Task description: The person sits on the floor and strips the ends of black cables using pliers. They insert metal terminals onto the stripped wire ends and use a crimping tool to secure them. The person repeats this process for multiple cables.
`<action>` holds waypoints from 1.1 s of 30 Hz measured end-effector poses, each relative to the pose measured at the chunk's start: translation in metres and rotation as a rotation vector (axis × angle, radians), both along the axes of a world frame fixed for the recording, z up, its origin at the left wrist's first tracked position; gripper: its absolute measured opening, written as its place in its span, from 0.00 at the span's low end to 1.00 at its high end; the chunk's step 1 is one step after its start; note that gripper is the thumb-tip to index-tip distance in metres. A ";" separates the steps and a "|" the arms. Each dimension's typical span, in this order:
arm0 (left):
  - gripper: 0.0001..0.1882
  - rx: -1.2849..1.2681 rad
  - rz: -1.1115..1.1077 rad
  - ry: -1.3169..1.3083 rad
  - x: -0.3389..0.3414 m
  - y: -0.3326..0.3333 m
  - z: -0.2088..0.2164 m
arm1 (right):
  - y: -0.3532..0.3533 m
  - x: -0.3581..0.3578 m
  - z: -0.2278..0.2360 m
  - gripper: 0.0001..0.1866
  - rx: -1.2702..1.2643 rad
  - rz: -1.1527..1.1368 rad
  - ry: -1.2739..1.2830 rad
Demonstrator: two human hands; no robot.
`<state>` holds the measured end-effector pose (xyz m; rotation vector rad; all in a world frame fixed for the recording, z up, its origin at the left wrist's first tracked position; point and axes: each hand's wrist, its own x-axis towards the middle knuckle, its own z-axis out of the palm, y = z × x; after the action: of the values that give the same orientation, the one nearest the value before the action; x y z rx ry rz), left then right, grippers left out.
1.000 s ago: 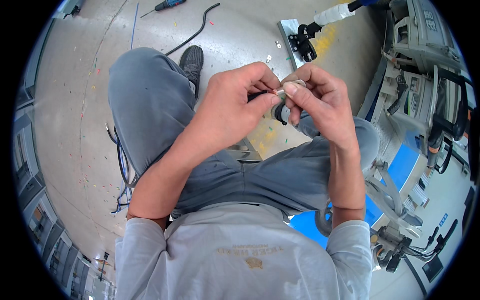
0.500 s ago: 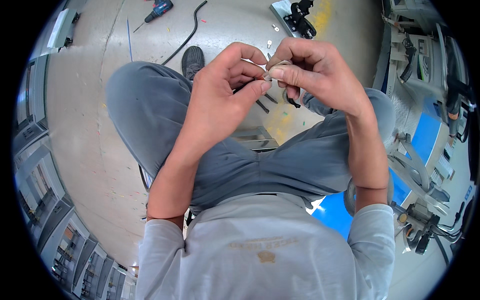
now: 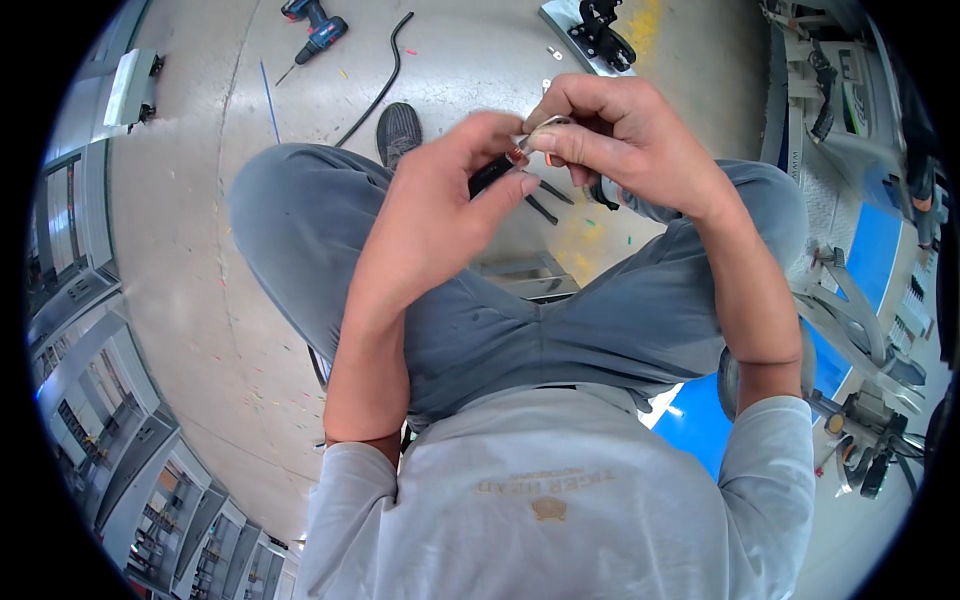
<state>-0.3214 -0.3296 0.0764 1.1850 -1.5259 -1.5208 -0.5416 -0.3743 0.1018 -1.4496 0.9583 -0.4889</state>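
Observation:
My left hand (image 3: 425, 210) is closed around a black cable (image 3: 488, 175), its fingertips a little blurred. Bare copper strands (image 3: 517, 154) stick out of the cable end. Opposite it, my right hand (image 3: 640, 150) pinches a silvery metal cable lug (image 3: 532, 138) between thumb and fingers. The lug's narrow end meets the copper; how far the strands reach inside cannot be made out. Both hands are raised above the floor, between and beyond my knees. Below them, two dark tool handles (image 3: 543, 208) show, partly covered by my hands.
A blue and black cordless drill (image 3: 318, 35) lies on the floor at the far left, near a long black cable (image 3: 390, 75). Beyond my right hand are a loose lug (image 3: 554, 53) and a black clamp-like device (image 3: 604, 38) on a metal base. Machinery (image 3: 850, 400) stands at my right.
My left fingers have shifted, baring the black cable and its copper end. The lug in my right hand is more visible. The whole view has moved slightly.

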 end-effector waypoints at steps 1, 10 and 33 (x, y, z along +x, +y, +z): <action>0.12 0.050 -0.049 -0.111 0.002 0.000 0.003 | 0.000 0.000 0.001 0.08 0.002 -0.011 0.040; 0.11 0.005 -0.057 -0.214 0.000 0.006 0.009 | -0.007 -0.012 -0.012 0.12 -0.593 0.103 0.105; 0.15 0.173 -0.119 -0.097 -0.005 0.016 0.017 | 0.002 -0.029 -0.002 0.13 -0.343 0.239 0.176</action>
<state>-0.3260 -0.3139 0.0935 1.3023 -1.5785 -1.7250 -0.5711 -0.3719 0.1001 -1.9163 0.8498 -0.3641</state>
